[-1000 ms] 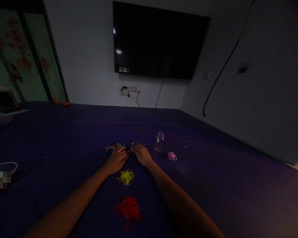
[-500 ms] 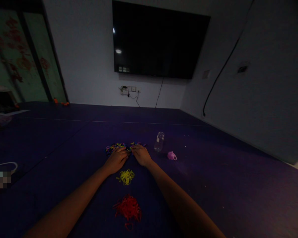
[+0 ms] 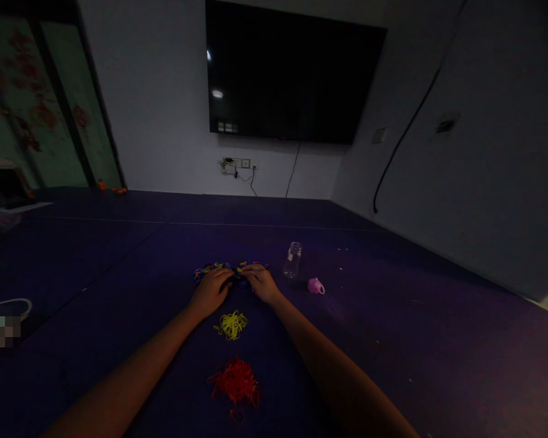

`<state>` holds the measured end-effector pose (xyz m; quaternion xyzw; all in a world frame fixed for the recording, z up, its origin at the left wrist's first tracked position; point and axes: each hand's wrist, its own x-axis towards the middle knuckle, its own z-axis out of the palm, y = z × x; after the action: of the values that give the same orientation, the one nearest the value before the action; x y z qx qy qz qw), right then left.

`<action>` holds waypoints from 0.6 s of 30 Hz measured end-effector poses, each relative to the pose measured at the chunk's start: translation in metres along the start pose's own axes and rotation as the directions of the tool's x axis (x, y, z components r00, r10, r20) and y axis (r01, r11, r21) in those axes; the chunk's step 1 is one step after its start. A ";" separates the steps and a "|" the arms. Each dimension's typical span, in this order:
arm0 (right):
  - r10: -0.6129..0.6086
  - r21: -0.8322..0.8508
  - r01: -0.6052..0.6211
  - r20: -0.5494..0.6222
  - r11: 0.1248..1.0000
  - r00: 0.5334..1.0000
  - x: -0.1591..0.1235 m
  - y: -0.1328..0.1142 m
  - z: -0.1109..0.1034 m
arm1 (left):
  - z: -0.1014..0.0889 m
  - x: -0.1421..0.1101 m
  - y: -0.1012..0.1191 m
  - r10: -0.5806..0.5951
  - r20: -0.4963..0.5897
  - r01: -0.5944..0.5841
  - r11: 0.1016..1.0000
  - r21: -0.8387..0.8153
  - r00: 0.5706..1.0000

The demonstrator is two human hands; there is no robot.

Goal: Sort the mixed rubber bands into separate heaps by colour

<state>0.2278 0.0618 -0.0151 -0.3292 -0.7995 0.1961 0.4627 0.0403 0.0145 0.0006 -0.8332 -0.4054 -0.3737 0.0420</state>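
Left hand [image 3: 211, 292] and right hand [image 3: 262, 285] meet over the mixed heap [image 3: 204, 272]

The mixed heap, a low tangle of small bands in blue, yellow and pink, lies on the purple floor [image 3: 155, 261] directly at and under the fingertips of both hands. The left fingers [image 3: 220, 275] bend across its near side, close together and pointing inward, with the thumb a little apart below them; bands show beyond the knuckles and to their left. The right fingers [image 3: 252, 268] reach in from the opposite side, their tips by a yellow bit in the narrow gap between the hands, and more bands show just past them. The two sets of fingertips are near each other but apart. Whether either hand has a band pinched cannot be told, as the fingers hide what is beneath and the picture is dark.

Nearer the person, between the forearms, sits a yellow bundle [image 3: 232, 325], clear of both hands and just below the left one. Closer still lies a larger red bundle [image 3: 236, 382], with one loose loop at its near edge. Just beyond the right hand, to its right, a clear bottle [image 3: 291, 264] stands on the floor, and a pink cap [image 3: 316, 286] with a ring lies beside it.
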 end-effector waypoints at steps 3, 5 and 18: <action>0.009 0.116 -0.010 0.005 0.993 1.000 0.000 -0.006 0.002 | 0.003 -0.001 -0.003 -0.043 -0.066 0.043 0.999 -0.003 0.997; 0.001 0.164 -0.005 0.024 0.986 1.000 0.000 -0.010 0.004 | 0.004 -0.001 -0.004 -0.042 -0.075 0.042 0.999 -0.007 0.996; 0.002 0.028 -0.003 0.029 1.000 1.000 -0.004 -0.024 0.005 | -0.002 0.000 0.000 -0.094 -0.047 0.093 0.995 -0.035 0.994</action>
<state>0.2167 0.0414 -0.0051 -0.3208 -0.8027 0.2127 0.4556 0.0390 0.0143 0.0021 -0.8045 -0.4367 -0.4021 0.0208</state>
